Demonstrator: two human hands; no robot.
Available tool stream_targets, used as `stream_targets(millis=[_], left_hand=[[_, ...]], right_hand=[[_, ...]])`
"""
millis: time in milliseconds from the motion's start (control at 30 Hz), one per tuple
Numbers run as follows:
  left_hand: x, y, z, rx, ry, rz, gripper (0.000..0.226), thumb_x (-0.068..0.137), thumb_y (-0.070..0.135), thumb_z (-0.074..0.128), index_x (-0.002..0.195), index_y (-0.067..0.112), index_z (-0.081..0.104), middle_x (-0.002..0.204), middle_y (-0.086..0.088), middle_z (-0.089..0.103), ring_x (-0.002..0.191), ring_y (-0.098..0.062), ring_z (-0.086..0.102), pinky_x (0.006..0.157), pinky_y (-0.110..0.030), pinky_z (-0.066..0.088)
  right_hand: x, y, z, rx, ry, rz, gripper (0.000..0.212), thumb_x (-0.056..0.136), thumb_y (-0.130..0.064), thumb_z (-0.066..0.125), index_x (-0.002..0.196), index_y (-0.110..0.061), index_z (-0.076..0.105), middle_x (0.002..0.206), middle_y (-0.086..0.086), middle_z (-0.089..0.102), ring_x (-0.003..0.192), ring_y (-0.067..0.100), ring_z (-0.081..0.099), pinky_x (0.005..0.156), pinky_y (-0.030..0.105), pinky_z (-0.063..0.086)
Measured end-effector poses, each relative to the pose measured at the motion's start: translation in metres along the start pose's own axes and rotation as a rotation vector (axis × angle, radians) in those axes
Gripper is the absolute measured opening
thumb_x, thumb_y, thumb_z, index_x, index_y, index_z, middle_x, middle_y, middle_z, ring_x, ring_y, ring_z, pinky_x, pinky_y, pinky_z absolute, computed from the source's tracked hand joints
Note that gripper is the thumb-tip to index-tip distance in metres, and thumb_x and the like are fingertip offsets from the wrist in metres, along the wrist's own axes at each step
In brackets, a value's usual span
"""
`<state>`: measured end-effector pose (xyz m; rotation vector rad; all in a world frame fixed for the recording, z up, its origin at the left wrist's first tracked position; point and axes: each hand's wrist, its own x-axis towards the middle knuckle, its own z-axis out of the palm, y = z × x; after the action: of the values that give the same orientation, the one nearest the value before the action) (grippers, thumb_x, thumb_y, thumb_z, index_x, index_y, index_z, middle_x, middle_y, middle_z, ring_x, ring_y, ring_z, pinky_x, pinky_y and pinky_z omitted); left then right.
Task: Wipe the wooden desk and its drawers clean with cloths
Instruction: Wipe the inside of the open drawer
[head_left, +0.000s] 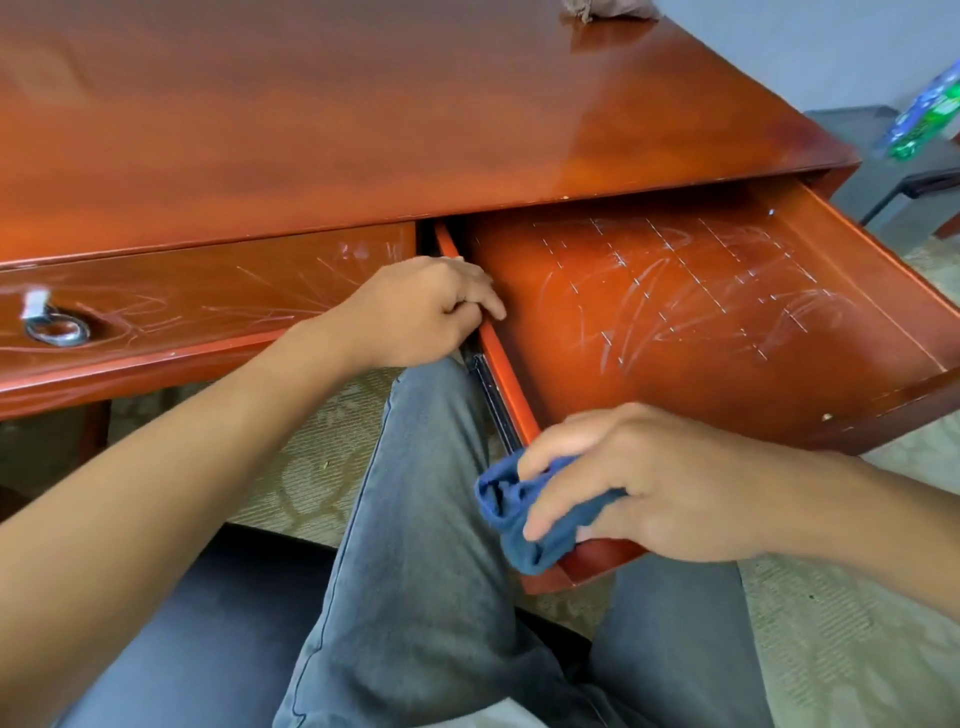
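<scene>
Glossy reddish-brown wooden desk (363, 119): its scratched right drawer (701, 322) hangs pulled far out. The left hand (415, 312) grips its side wall; the right hand (639, 483) clutches a crumpled blue cloth (524, 514) at the front corner. Hard pressing could tip the overextended drawer.

No readable text in view

The only printed thing is a blue and green package (930, 114), well apart from the wooden desk (363, 114) beyond its far right corner; its print is too blurred to read. The pale marks on the open drawer (701, 312) of that desk are scratches, not letters.
</scene>
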<state>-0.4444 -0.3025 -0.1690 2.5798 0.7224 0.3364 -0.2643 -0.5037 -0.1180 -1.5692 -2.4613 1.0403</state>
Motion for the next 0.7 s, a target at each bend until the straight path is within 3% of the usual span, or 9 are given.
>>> stream_targets(millis=[100,133,200,300,400,467,567,633,700], left_hand=[[0.002,0.008,0.005,0.189,0.039,0.062,0.046,0.087,0.043,0.035,0.087,0.025,0.077,0.097,0.006,0.073,0.104,-0.022,0.064,0.098,-0.043,0.051],[0.003,0.011,0.009,0.235,0.034,0.087,0.048,0.086,0.046,0.033,0.078,0.021,0.073,0.083,0.006,0.070,0.093,-0.025,0.062,0.096,-0.044,0.051],[0.006,0.020,0.019,0.283,-0.017,0.124,0.054,0.087,0.048,0.030,0.069,0.014,0.068,0.070,0.003,0.065,0.082,-0.027,0.060,0.097,-0.041,0.049],[0.009,0.033,0.032,0.339,-0.062,0.172,0.060,0.087,0.051,0.024,0.070,0.013,0.068,0.071,0.002,0.066,0.076,-0.028,0.061,0.082,-0.034,0.040],[0.006,0.040,0.037,0.366,-0.073,0.219,0.063,0.086,0.049,0.017,0.074,0.018,0.070,0.078,0.004,0.067,0.080,-0.022,0.060,0.092,-0.037,0.041],[0.005,0.041,0.038,0.375,-0.073,0.240,0.062,0.086,0.049,0.016,0.074,0.019,0.069,0.077,0.005,0.065,0.080,-0.020,0.057,0.093,-0.038,0.040],[0.005,0.040,0.040,0.377,-0.067,0.242,0.060,0.087,0.048,0.016,0.071,0.020,0.067,0.074,0.006,0.062,0.077,-0.019,0.054,0.091,-0.038,0.040],[0.005,0.041,0.043,0.404,-0.044,0.241,0.057,0.088,0.047,0.017,0.068,0.022,0.064,0.071,0.007,0.059,0.074,-0.018,0.052,0.090,-0.039,0.040],[0.007,0.040,0.046,0.415,-0.020,0.237,0.054,0.087,0.046,0.018,0.066,0.021,0.061,0.069,0.006,0.060,0.074,-0.020,0.054,0.088,-0.041,0.041]], right_hand=[[-0.008,0.007,-0.008,0.144,0.113,0.086,0.046,0.086,-0.003,0.074,0.107,-0.043,0.078,0.127,-0.024,0.062,0.111,-0.011,0.057,0.086,0.012,0.044],[-0.005,0.013,-0.009,0.114,0.190,0.111,0.040,0.085,-0.004,0.075,0.107,-0.036,0.080,0.119,-0.018,0.067,0.102,-0.005,0.062,0.081,0.017,0.048],[0.000,0.024,-0.009,-0.011,0.281,0.191,0.024,0.087,-0.012,0.076,0.108,-0.025,0.079,0.103,-0.010,0.069,0.089,0.009,0.064,0.079,0.039,0.053],[-0.008,0.032,0.000,-0.015,0.228,0.254,0.010,0.089,-0.020,0.074,0.097,-0.025,0.077,0.090,-0.001,0.066,0.078,0.020,0.060,0.073,0.051,0.052],[-0.032,0.022,-0.001,0.212,0.214,0.241,0.033,0.086,-0.002,0.076,0.104,-0.028,0.081,0.099,-0.007,0.071,0.090,0.014,0.066,0.083,0.043,0.053],[-0.050,0.021,-0.015,0.194,0.169,0.225,0.042,0.084,0.005,0.075,0.104,-0.031,0.082,0.104,-0.015,0.072,0.099,0.012,0.067,0.087,0.037,0.053],[-0.068,0.032,-0.039,0.003,0.115,0.307,0.042,0.085,0.000,0.077,0.104,-0.038,0.081,0.105,-0.021,0.071,0.101,0.003,0.066,0.089,0.036,0.051],[-0.066,0.028,-0.041,0.052,0.119,0.306,0.039,0.085,-0.003,0.078,0.105,-0.037,0.081,0.105,-0.020,0.071,0.101,0.003,0.066,0.089,0.035,0.050],[-0.048,0.014,-0.025,0.126,0.126,0.224,0.036,0.087,-0.006,0.076,0.109,-0.033,0.080,0.103,-0.020,0.070,0.099,0.001,0.065,0.085,0.023,0.048]])
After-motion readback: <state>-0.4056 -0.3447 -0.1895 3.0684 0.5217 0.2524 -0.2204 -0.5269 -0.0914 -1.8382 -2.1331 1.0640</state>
